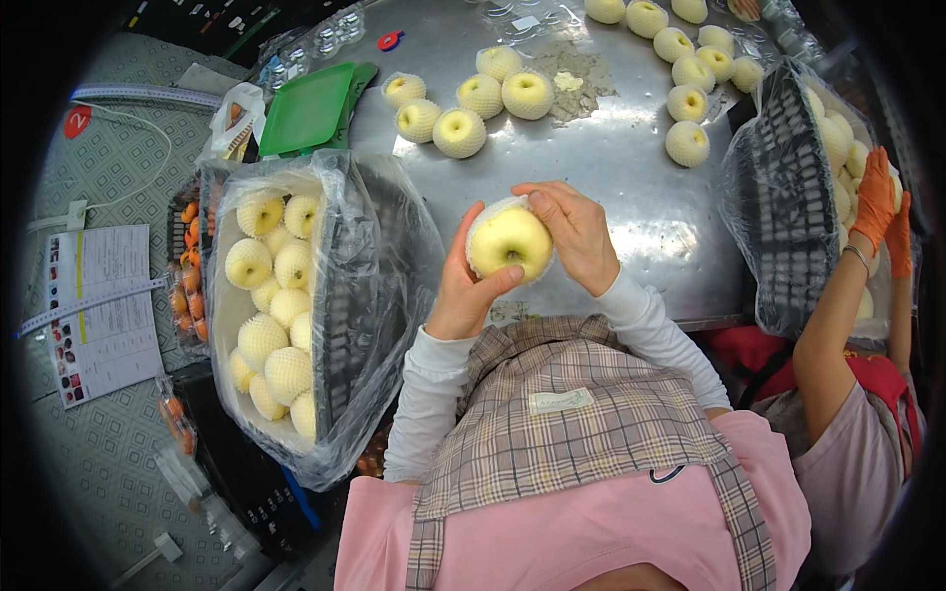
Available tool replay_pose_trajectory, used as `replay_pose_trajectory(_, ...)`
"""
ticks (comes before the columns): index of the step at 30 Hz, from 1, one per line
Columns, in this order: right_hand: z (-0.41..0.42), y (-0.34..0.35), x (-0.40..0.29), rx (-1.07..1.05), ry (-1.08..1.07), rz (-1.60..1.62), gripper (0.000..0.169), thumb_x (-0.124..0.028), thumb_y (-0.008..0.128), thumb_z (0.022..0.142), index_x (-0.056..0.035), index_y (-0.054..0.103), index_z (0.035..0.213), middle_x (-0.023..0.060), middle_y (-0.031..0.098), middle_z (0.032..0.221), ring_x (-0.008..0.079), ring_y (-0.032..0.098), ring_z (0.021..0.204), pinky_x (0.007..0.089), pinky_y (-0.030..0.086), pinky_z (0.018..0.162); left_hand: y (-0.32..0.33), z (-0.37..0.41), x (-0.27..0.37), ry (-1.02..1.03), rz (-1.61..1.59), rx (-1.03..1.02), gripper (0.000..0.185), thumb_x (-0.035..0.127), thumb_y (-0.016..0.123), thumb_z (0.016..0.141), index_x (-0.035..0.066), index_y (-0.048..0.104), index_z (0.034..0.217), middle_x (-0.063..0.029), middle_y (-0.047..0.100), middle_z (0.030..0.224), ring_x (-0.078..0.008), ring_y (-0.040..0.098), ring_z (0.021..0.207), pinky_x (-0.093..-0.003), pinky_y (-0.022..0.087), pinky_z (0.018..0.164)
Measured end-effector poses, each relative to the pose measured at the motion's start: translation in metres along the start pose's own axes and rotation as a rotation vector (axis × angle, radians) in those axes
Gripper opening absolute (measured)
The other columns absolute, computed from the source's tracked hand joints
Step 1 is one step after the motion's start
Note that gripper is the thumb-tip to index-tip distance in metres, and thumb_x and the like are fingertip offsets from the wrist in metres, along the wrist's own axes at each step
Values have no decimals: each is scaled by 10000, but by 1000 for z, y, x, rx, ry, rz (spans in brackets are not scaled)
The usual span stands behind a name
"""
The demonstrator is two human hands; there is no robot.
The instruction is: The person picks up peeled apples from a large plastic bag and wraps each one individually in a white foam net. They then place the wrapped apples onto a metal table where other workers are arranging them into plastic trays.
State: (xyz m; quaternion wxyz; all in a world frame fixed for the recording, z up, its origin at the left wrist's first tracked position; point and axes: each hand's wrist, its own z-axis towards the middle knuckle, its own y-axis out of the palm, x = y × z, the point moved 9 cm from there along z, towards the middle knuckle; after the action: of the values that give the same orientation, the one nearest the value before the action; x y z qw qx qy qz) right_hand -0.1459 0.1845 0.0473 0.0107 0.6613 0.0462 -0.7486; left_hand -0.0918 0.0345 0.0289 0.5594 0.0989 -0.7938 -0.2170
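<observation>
Over the near part of a metal table, a yellow-green apple (510, 240) sits between my two hands, its stem hollow bare and a white foam net around its far side. My left hand (469, 277) holds it from the left, thumb across its lower edge. My right hand (576, 236) has its fingers on the net's rim at the apple's upper right. Beyond my hands, several netted apples (459, 133) stand in a loose group on the metal table (591, 170). At the left, more netted apples (288, 373) fill a crate lined with clear plastic (362, 295).
A co-worker's orange-gloved hands (874, 199) are at another lined crate (783, 207) on the right. More netted apples (687, 144) stand at the table's far right. A green plastic tray (309, 109), a red and blue tape dispenser (390, 41) and clear plastic packaging (517, 18) lie farther off.
</observation>
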Motion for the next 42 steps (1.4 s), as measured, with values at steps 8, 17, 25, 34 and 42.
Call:
replay_pose_trajectory(8,-2,-4,9,24,39,8,334,-263,544,1031,12,718,1104,149,715,982,228,687,861,326,527,774,4,0,3,35,73,-121,1129,3,838,743,13,102,1598,-111,427,1503,-229,444,1375,-369,417,1109)
replay_pose_trajectory(17,-6,-18,-13,139,-97,-153,264,-221,578,1003,-10,725,1064,156,703,987,283,686,873,338,528,786,-1,13,1,-27,-3,24,968,-19,756,802,85,195,1584,-118,496,1418,-256,559,1262,-403,527,1010)
replay_pose_trajectory(25,-14,-26,53,67,360,430,345,-307,515,1062,-20,689,977,66,711,984,190,677,882,307,533,802,8,10,12,203,201,3,951,-92,677,702,92,226,1519,-165,514,1378,-261,584,1212,-389,516,997)
replay_pose_trajectory(34,-24,10,69,-46,701,1020,426,-409,448,1078,-28,602,1191,78,687,1138,194,686,1014,374,570,899,14,4,12,206,199,-134,935,-116,656,619,77,306,1464,-117,511,1329,-230,539,1240,-354,498,992)
replay_pose_trajectory(42,-28,26,70,-148,782,1298,409,-367,454,1081,-9,591,1223,120,676,1197,239,665,1101,404,548,970,-11,2,-38,-29,-431,-115,870,395,705,781,103,353,1520,-190,435,1509,-364,359,1441,-536,279,1190)
